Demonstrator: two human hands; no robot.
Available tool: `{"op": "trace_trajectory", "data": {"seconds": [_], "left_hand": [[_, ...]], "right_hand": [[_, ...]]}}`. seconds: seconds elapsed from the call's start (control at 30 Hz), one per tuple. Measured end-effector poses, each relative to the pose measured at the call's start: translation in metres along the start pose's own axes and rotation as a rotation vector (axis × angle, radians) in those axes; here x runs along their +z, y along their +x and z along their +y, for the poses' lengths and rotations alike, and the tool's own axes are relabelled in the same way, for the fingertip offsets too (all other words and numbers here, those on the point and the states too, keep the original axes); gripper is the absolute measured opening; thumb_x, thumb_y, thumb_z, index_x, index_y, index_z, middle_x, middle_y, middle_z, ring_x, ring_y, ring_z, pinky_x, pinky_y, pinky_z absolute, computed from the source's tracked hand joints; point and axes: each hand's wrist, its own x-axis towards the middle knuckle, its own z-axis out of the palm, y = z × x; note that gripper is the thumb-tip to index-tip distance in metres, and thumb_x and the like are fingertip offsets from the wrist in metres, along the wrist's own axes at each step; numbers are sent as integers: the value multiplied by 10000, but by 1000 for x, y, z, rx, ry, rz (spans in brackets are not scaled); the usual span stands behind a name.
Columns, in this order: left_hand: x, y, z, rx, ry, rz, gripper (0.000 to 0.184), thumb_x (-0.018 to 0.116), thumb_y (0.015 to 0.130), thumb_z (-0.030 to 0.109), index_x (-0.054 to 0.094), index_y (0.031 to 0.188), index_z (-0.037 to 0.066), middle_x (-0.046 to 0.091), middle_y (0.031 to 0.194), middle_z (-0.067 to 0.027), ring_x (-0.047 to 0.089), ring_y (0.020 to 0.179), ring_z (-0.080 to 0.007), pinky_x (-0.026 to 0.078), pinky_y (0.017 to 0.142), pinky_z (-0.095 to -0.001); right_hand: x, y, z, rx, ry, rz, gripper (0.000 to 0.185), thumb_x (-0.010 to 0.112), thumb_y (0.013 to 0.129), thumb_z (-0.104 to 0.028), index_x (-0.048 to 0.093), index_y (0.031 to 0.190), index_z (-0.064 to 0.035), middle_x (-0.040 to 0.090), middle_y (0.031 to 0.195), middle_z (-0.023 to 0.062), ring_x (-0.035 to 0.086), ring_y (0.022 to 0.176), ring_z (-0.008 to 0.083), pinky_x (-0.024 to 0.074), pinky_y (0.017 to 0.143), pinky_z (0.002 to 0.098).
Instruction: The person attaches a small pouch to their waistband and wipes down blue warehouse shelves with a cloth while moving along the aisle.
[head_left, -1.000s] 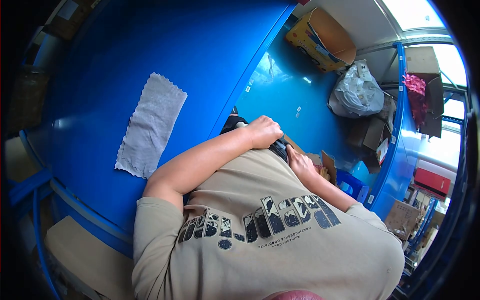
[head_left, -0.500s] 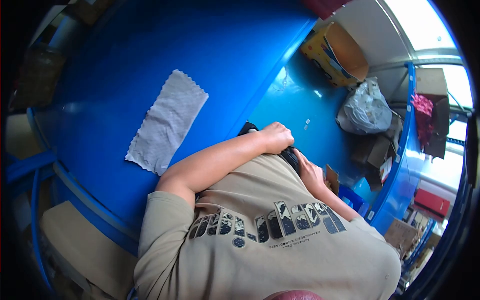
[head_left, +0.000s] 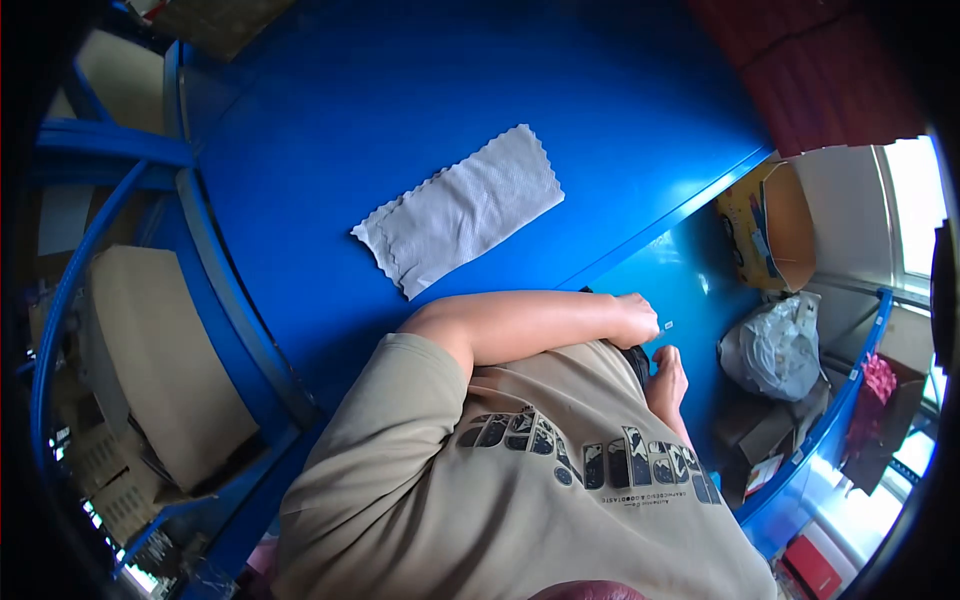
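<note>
My left hand (head_left: 636,320) is closed at my waist, at the end of the bare forearm that crosses in front of my shirt (head_left: 600,450). Dark cloth shows just below it. A little lower and to the right, my right hand (head_left: 668,378) is also closed, with its fingers curled near the same dark cloth. The two hands are close together but apart; what either one grips is too small or hidden to make out. Beyond my left forearm, a grey cloth (head_left: 465,208) with wavy edges lies flat on the blue table (head_left: 330,110).
A yellow open carton (head_left: 750,225) and a white plastic bag (head_left: 775,345) stand at the right, past the table edge. Pink material (head_left: 878,380) and a red box (head_left: 812,567) are farther right. Dark red material (head_left: 820,70) hangs top right. Left, a brown carton (head_left: 165,360) sits beside blue rack bars.
The view has turned, so the grey cloth and table appear rotated and more of the dark red material shows. My hands stay at the waist, with a wider gap between them.
</note>
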Motion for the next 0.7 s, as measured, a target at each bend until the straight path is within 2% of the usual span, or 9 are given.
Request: {"op": "trace_trajectory", "data": {"seconds": [0.07, 0.1, 0.13, 0.2, 0.23, 0.3, 0.4, 0.57, 0.7], "left_hand": [[3, 2, -1, -239, -156, -77, 150, 696, 835, 150, 788, 871, 38, 774, 883, -197, 736, 787, -385, 580, 704, -492], [-7, -2, 2, -350, -176, -119, 207, 672, 852, 185, 793, 906, 26, 777, 910, -214, 736, 811, -417, 585, 717, -508], [-17, -6, 3, -463, -180, -161, 205, 667, 844, 160, 805, 917, 27, 779, 929, -221, 734, 814, -425, 588, 729, -515], [-30, -24, -1, -533, -245, -189, 201, 645, 844, 112, 817, 894, 20, 779, 943, -229, 731, 802, -423, 589, 757, -525], [-38, -32, 4, -554, -212, -257, 222, 636, 859, 108, 810, 957, 11, 780, 985, -230, 739, 840, -423, 594, 792, -511], [-30, -40, 5, -534, -176, -331, 258, 631, 873, 100, 795, 1050, 9, 779, 1037, -226, 748, 886, -411, 598, 823, -496], [-40, -41, 10, -589, -218, -428, 296, 635, 871, 98, 778, 1117, 15, 780, 1073, -214, 753, 925, -398, 600, 837, -495], [-28, -33, 4, -583, -160, -379, 249, 655, 862, 120, 812, 1051, 76, 791, 1061, -180, 755, 927, -377, 598, 825, -473], [-19, -26, 2, -553, -161, -328, 226, 678, 854, 142, 828, 1022, 118, 798, 1035, -147, 752, 917, -365, 584, 836, -474]], "right_hand": [[-7, 3, 9, 219, 250, -127, 180, 716, 868, -179, 644, 976, -53, 666, 872, 112, 601, 728, 268, 507, 678, 366], [-5, 6, 21, 213, 467, -184, 184, 714, 838, -175, 654, 941, -36, 628, 725, 76, 555, 639, 220, 497, 640, 351], [-12, 14, 27, 169, 519, -305, 158, 681, 831, -127, 699, 957, -34, 679, 831, 78, 565, 708, 186, 501, 675, 328], [-36, 36, 10, 57, 716, -305, 246, 657, 831, -100, 738, 1054, -34, 710, 914, 88, 583, 760, 186, 499, 706, 306], [-32, 48, 16, 38, 884, -368, 367, 629, 841, -97, 750, 1182, -36, 728, 1024, 104, 610, 866, 186, 502, 785, 295], [-56, 64, -15, 85, 921, -398, 366, 580, 897, -98, 734, 1218, -14, 720, 1209, 101, 599, 978, 174, 473, 880, 284], [-55, 89, -30, -117, 694, -591, 406, 584, 895, -100, 729, 1271, -50, 724, 1245, 90, 616, 986, 211, 484, 895, 306], [-34, 119, -23, -389, 489, -715, 444, 606, 864, -89, 750, 1283, -88, 746, 1241, 82, 669, 1041, 289, 520, 948, 364], [-39, 118, -14, -560, 425, -664, 451, 674, 826, -22, 767, 1255, -126, 741, 1219, 72, 679, 1012, 300, 531, 951, 358]]}}
